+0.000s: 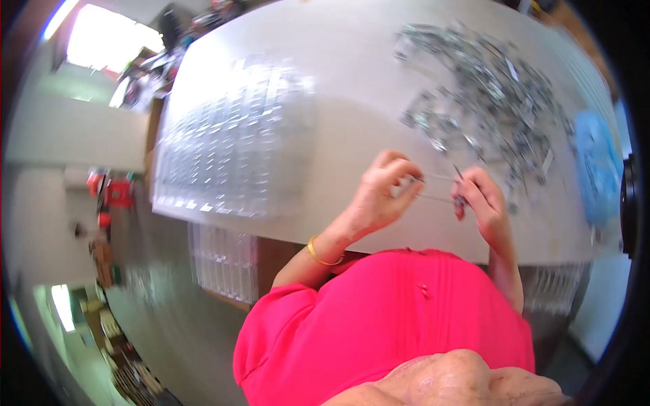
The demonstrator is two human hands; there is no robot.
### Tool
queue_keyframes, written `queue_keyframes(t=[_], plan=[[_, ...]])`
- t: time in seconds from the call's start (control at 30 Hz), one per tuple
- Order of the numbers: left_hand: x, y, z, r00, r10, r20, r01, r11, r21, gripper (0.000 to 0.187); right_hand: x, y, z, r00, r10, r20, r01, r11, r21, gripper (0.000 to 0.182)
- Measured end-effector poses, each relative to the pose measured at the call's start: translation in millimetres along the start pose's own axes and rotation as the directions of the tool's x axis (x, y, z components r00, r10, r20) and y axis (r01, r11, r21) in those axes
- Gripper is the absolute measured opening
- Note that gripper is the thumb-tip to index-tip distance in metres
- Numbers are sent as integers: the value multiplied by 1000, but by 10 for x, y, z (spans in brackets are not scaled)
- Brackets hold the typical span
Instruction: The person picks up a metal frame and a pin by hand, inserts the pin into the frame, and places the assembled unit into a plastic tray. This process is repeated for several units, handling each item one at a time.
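Observation:
Two thin metal rods [437,178] span the gap between my hands, low over the pale table. My left hand [388,189], with a yellow bangle on its wrist, pinches their left ends between thumb and fingers. Curled fingers of my right hand [479,197] grip the right ends, where a small dark part shows, too blurred to make out. Beyond my right hand lies a loose pile of small shiny metal pieces [501,88].
Clear plastic trays with rows of compartments [230,142] cover the table's left side. A blue plastic bag [597,166] lies at the right edge. More clear trays [222,264] stand below the table at the left. Red items [118,191] are farther off.

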State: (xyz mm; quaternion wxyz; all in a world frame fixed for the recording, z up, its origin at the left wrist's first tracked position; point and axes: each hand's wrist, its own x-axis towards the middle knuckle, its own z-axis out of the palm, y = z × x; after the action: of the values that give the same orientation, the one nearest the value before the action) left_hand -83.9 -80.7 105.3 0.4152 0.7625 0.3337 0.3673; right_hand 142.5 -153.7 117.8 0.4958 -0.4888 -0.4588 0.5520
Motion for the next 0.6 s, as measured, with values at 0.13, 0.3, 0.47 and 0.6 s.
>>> queue_keyframes(t=[0.13, 0.3, 0.47, 0.6], plan=[[-40, 151, -84, 991, -97, 91, 102, 993, -59, 14, -9, 48, -16, 998, -10, 69, 9, 1000, 4, 19], [-196, 202, -172, 986, -44, 159, 44, 999, 3, 8, -37, 73, 8, 993, -7, 120, 3, 1000, 31, 21], [-350, 364, -383, 999, -3, 43, 0, 997, 81, 6, -5, 32, 138, 998, -64, -9, 64, 998, 5, 23], [-486, 629, -761, 993, 51, -103, -34, 986, 161, 5, 30, 234, -55, 998, -65, -22, 63, 993, -98, 20]])
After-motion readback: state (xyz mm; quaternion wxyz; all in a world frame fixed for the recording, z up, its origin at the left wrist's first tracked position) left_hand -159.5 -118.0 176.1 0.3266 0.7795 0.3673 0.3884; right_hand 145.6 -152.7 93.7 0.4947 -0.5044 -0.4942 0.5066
